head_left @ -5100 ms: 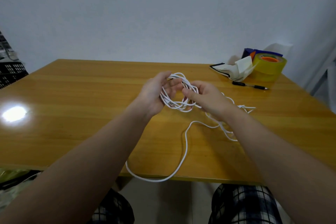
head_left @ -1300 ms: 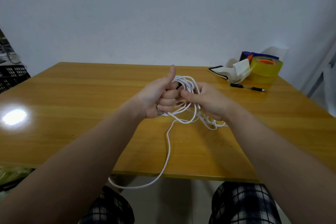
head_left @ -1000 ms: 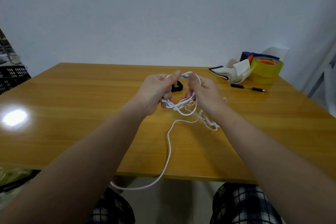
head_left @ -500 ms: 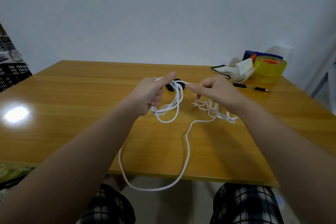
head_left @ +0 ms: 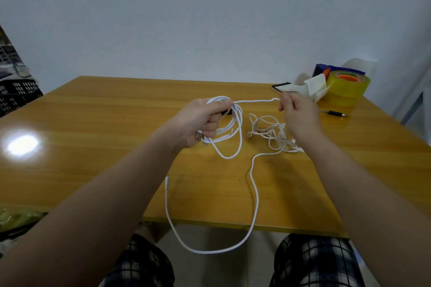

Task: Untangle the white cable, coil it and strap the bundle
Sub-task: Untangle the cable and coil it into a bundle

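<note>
**Head view.** The left hand [head_left: 200, 121] has its fingers closed round several loops of the thin white cable [head_left: 254, 101], held just above the orange-brown wooden table [head_left: 93, 123]. A metal USB plug [head_left: 198, 135] protrudes below the fist. A small black object [head_left: 227, 112], partly hidden behind this hand, cannot be identified.

The right hand [head_left: 297, 115] pinches one strand between thumb and curled fingers. A short run of cable stretches straight between the two hands.

Near the right wrist a loose tangle [head_left: 272, 135] of the same cable lies on the table. From it one long strand runs to the near edge and hangs over it in a wide loop. It then returns to the tabletop, where the cable end [head_left: 167, 182] rests.

At the far right corner are a yellow roll of tape [head_left: 347, 87], folded white paper [head_left: 313, 87] and a black pen [head_left: 333, 113].
</note>
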Demonstrator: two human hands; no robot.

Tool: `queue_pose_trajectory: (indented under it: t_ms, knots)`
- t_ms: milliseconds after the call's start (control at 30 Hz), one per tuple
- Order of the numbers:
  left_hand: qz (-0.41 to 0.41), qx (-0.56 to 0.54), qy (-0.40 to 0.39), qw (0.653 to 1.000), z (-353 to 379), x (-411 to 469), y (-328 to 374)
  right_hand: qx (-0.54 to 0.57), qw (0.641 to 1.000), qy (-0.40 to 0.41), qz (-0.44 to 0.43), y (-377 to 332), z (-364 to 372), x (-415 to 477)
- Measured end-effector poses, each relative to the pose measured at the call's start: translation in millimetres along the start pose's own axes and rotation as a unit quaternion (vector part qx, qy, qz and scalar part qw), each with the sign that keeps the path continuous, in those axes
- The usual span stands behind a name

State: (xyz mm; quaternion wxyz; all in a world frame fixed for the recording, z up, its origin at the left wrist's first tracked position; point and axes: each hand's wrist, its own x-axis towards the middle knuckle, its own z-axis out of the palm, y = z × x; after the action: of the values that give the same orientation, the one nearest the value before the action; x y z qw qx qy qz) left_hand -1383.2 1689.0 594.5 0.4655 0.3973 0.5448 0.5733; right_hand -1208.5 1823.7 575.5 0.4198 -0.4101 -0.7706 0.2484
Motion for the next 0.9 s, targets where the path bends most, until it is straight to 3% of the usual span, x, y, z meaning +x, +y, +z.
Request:
queue_pose_trajectory:
  t_ms: [100, 167, 233, 333, 400, 467, 567, 667, 767, 900]
  knots:
    - [0.020, -0.036, 0.086, 0.995, 1, 7, -4, 0.001, 1.000, 0.022, 0.017, -2, 4, -1]
    - [0.019, -0.125, 0.134, 0.983, 8, 10, -6, -0.033, 0.999, -0.016, 0.040, -3, 15, -4]
    - [0.004, -0.238, 0.123, 0.963, 16, 8, -2, -0.109, 0.990, -0.075, 0.038, -2, 22, -9]
    - [0.002, -0.333, 0.037, 0.942, 21, 0, 3, -0.222, 0.965, -0.137, -0.027, -3, 18, -17]
    - [0.014, -0.339, 0.005, 0.941, 22, -1, 6, -0.287, 0.934, -0.187, -0.097, -5, 14, -22]
    - [0.027, -0.332, 0.030, 0.942, 15, 3, 11, -0.290, 0.916, -0.236, -0.145, -2, 10, -28]
    - [0.058, -0.312, 0.107, 0.942, -11, 10, 18, -0.230, 0.931, -0.244, -0.145, 8, -8, -29]
    - [0.049, -0.275, 0.120, 0.953, -28, 15, 10, -0.200, 0.936, -0.229, -0.177, 8, -20, -30]
    - [0.033, -0.281, 0.129, 0.951, -19, 23, 1, -0.255, 0.909, -0.258, -0.204, -1, -16, -38]
    - [0.021, -0.330, 0.121, 0.936, -6, 32, 0, -0.386, 0.843, -0.305, -0.216, -16, -13, -41]
